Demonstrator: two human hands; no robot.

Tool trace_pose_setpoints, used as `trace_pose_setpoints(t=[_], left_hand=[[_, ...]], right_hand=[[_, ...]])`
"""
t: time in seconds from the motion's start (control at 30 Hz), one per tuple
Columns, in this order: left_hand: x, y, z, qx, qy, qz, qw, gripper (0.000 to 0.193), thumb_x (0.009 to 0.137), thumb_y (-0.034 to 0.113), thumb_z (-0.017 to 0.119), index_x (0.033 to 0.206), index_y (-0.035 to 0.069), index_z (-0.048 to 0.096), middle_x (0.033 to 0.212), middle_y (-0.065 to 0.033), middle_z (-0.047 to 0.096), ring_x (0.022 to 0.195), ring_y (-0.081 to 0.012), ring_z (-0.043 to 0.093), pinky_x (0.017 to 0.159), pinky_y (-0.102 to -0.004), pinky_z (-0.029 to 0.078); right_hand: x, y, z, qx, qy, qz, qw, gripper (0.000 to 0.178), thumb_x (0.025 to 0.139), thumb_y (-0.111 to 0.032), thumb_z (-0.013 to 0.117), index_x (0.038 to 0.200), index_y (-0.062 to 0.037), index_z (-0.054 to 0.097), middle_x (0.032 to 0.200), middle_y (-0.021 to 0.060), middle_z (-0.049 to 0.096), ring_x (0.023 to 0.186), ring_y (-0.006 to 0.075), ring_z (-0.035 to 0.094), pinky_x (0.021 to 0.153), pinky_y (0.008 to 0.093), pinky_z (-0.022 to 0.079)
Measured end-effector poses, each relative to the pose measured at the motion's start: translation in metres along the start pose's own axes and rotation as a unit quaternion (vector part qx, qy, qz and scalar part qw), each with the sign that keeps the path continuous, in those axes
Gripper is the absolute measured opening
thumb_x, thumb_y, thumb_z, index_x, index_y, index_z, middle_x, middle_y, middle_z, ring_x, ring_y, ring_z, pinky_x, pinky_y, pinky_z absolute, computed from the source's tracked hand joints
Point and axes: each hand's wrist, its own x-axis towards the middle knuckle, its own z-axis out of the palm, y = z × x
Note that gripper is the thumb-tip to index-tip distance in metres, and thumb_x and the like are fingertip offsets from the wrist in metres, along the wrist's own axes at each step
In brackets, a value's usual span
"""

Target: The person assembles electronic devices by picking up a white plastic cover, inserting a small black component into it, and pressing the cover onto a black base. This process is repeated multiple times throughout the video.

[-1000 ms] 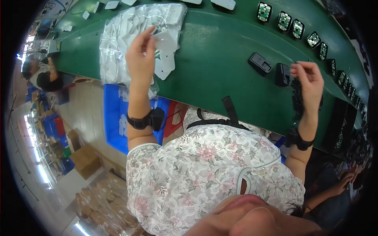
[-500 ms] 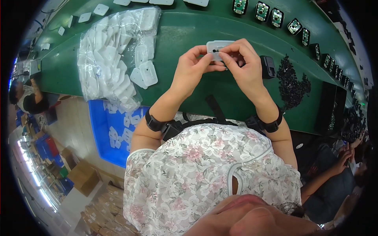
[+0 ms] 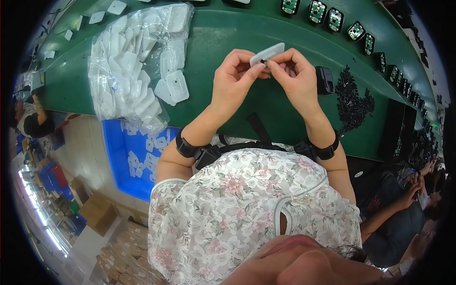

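Observation:
A white plastic cover (image 3: 269,53) is held tilted above the green table, one long side raised toward the far right. My left hand (image 3: 236,78) is closed on its left end, thumb and fingers pinching it. The thumb and index finger of my right hand (image 3: 295,78) pinch close to a small black part (image 3: 263,62) at the cover's near face. Whether that part sits in the cover or only touches it, I cannot tell. Right of my right hand stands a black plastic housing (image 3: 324,80).
A clear bag of white covers (image 3: 126,71) lies left on the green table (image 3: 213,38). Loose small black parts (image 3: 351,102) are heaped at right. Black housings with green circuit boards (image 3: 317,12) line the far edge. A blue bin (image 3: 116,161) stands below left; another person's arm (image 3: 389,211) shows right.
The white cover has turned from lying nearly face-up to a steep tilt, its far right end rising. My hands keep nearly the same place, both still at the cover.

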Motion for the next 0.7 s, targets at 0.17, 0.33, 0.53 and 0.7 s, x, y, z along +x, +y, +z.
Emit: trace_pose_setpoints(t=[0.17,0.33,0.53,0.7], left_hand=[[0.001,-0.006,0.002,0.136,0.014,0.127,0.982,0.008,0.087,0.0,0.061,0.086,-0.005,0.055,0.095,-0.0075,0.054,0.075,-0.0151,0.063,0.068,-0.0256,0.055],[-0.001,-0.004,-0.003,0.033,0.007,0.027,0.999,0.007,0.088,0.0,0.06,0.088,-0.004,0.054,0.093,-0.0076,0.055,0.073,-0.0137,0.063,0.063,-0.0237,0.052],[-0.002,0.006,-0.001,0.032,-0.022,-0.002,0.999,0.008,0.088,0.001,0.06,0.091,-0.003,0.053,0.089,-0.0073,0.057,0.071,-0.013,0.062,0.062,-0.0231,0.052],[-0.004,0.006,-0.004,0.07,-0.036,-0.018,0.997,0.008,0.089,0.001,0.06,0.092,-0.003,0.053,0.089,-0.007,0.057,0.071,-0.0123,0.061,0.061,-0.0226,0.05]], right_hand=[[-0.001,-0.005,0.004,-0.002,-0.005,0.01,1.0,0.009,0.087,-0.007,0.066,0.09,-0.0011,0.059,0.079,-0.0039,0.055,0.066,0.0002,0.044,0.057,0.015,0.033],[-0.005,-0.005,-0.002,-0.107,0.047,-0.121,0.986,0.013,0.084,-0.008,0.07,0.091,-0.0024,0.06,0.088,-0.002,0.053,0.066,0.0007,0.041,0.056,0.0152,0.032],[0.001,-0.013,-0.014,-0.152,0.004,-0.118,0.981,0.025,0.077,-0.012,0.076,0.094,-0.0036,0.06,0.085,-0.0033,0.049,0.065,0.0022,0.037,0.055,0.0161,0.03],[0.006,-0.03,-0.015,-0.208,-0.075,0.022,0.975,0.024,0.077,-0.012,0.076,0.09,-0.0049,0.057,0.072,-0.0059,0.049,0.061,0.0027,0.039,0.053,0.0183,0.032]])
